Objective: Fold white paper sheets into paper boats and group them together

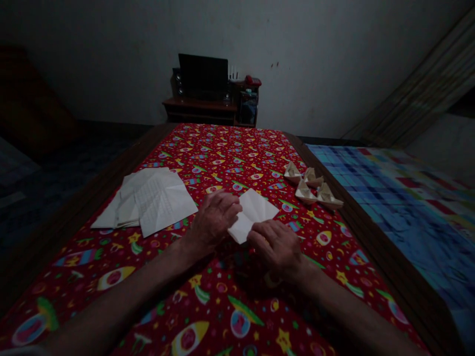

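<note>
The paper sat on the near half of the cloth-covered counter, partly folded and creased. Left hand was at its 9 o'clock, right hand at 4. Fingers curled at the edges, but couldn't tell if either grip was pinching or just pressing. My guess: super light, thin, quick to crease, so best held by the edges. Sheets at 9 had printed rows, too dim to read; folded shapes sat at 2.
</note>
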Demonstrator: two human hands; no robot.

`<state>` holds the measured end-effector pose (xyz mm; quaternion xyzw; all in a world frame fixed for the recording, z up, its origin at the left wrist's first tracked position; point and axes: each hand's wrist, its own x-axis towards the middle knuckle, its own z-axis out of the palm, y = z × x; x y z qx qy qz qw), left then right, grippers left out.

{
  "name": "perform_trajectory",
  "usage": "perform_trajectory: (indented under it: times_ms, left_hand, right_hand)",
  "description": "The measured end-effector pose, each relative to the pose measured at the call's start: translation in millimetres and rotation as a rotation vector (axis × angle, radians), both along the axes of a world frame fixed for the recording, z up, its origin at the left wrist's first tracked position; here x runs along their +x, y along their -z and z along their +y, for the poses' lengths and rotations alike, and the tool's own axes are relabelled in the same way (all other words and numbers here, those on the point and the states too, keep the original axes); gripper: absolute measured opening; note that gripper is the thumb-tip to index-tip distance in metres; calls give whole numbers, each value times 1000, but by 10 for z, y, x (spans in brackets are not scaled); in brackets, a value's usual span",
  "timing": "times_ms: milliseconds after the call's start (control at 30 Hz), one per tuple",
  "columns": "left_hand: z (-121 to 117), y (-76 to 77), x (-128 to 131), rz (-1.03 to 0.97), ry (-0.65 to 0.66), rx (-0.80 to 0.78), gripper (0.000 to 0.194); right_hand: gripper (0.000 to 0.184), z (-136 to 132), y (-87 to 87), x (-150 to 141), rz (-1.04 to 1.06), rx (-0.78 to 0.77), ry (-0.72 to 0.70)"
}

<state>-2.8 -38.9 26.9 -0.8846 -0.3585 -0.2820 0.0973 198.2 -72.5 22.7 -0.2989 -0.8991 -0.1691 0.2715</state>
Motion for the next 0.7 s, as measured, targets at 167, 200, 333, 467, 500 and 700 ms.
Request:
perform_trajectory:
  times_ms: [167,200,333,467,500,700]
  left_hand:
    - [-213,216,-50,144,135,-238,13]
    - [-253,252,-62,132,151,-282,13]
    - [-300,321,-69,-40,144,-405,17]
    - [-221,339,-25,-202,63,-526,18]
    - [-197,342,-12,-216,32,-553,19]
    - [-83,363,41,-153,-74,-543,21]
  right_hand:
    - [24,8,330,42,-42,-154,19]
    - [24,14,380,51,-28,-209,15]
    - [24,22,417,103,133,-461,48]
    - [21,4,340,162,275,-668,117]
    - [20,-1,328,171,290,-686,122]
    - [16,-14,333,175,314,-712,190]
